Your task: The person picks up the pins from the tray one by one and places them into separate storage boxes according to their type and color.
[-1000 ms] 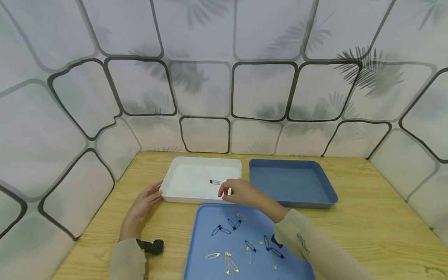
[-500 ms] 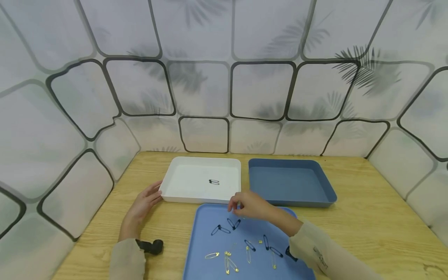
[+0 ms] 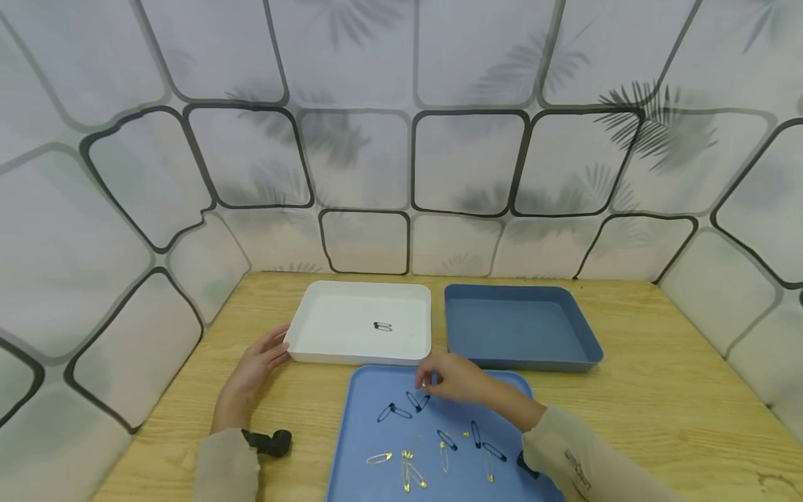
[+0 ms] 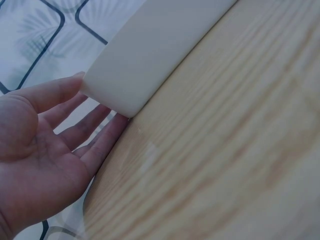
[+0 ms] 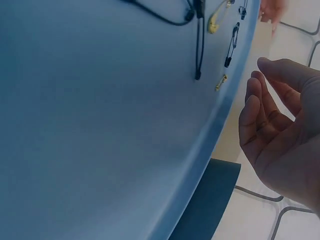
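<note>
lying near the right fingers (image 3: 419,378): two black safety pins (image 3: 419,408)

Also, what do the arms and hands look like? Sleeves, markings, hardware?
Left hand and right hand: no gloves. Left sleeve and right sleeve: beige; the right has a dark print, unreadable here. Black strap with a rounded black unit at left wrist; black piece by right cuff. No cables visible.

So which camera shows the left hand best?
The left wrist view: the left hand is big and close, with palm and thumb clear at the white tray. The head view shows it smaller, at the tray's left side. The right wrist view shows only a blurry bit, seemingly part of it, near the top right.
</note>
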The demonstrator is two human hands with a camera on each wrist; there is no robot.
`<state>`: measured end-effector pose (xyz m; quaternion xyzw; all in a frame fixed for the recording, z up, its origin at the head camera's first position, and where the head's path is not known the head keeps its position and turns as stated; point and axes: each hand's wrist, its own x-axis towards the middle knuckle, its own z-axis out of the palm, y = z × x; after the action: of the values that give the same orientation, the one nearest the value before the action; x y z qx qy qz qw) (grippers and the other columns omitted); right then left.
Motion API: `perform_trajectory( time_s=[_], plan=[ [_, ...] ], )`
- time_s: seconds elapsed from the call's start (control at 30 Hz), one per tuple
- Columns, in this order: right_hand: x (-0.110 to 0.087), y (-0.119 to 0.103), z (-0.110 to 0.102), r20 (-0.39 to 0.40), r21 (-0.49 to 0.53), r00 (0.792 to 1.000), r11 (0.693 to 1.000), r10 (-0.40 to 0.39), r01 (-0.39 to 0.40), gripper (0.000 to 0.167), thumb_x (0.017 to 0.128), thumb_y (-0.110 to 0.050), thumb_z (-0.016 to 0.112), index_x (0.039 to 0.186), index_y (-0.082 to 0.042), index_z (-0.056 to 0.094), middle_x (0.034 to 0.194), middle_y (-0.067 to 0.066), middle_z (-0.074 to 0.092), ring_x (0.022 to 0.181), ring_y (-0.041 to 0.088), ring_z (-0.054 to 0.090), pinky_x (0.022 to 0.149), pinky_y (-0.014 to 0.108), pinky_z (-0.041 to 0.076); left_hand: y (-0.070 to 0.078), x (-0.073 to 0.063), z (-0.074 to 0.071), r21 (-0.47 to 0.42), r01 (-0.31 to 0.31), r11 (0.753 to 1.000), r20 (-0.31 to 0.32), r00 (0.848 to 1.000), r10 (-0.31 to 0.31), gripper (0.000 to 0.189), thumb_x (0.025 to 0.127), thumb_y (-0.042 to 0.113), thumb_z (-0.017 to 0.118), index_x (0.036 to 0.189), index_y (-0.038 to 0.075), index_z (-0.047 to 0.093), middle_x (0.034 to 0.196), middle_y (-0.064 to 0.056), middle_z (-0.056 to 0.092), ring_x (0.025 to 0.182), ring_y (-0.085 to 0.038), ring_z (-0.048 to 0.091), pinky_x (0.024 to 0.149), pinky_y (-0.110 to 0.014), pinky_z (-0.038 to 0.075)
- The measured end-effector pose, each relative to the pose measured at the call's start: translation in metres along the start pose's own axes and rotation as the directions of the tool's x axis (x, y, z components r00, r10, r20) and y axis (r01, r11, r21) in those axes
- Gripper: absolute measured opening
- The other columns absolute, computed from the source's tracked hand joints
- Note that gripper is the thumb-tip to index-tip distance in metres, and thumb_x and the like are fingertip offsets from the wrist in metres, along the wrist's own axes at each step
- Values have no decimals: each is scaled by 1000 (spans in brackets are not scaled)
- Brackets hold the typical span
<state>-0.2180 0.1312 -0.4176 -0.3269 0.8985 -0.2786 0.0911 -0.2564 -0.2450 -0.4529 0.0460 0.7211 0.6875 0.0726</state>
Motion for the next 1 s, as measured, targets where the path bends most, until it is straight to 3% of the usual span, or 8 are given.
perform_trajectory(
  time_s=[0.43,1.0],
  plan=[
    [-1,7,7,-18,-3,999,999,-36,36,14,78,-5,70,80,-18,67,77,-12,51,71,6,50,62,23,44,0,1,0,-8,18,1000,-10,1000,-19,52,97,8,44,143,-4,22,144,-25,22,122,-24,39,92,-23,39],
    [-2,4,11,33,-45,999,999,-2,3,16,76,-6,71,80,-20,65,75,-12,51,68,4,48,59,21,43,0,1,-1,-8,33,999,-15,999,-34,51,97,6,44,143,-2,23,145,-24,22,123,-25,38,91,-22,40]
  ],
)
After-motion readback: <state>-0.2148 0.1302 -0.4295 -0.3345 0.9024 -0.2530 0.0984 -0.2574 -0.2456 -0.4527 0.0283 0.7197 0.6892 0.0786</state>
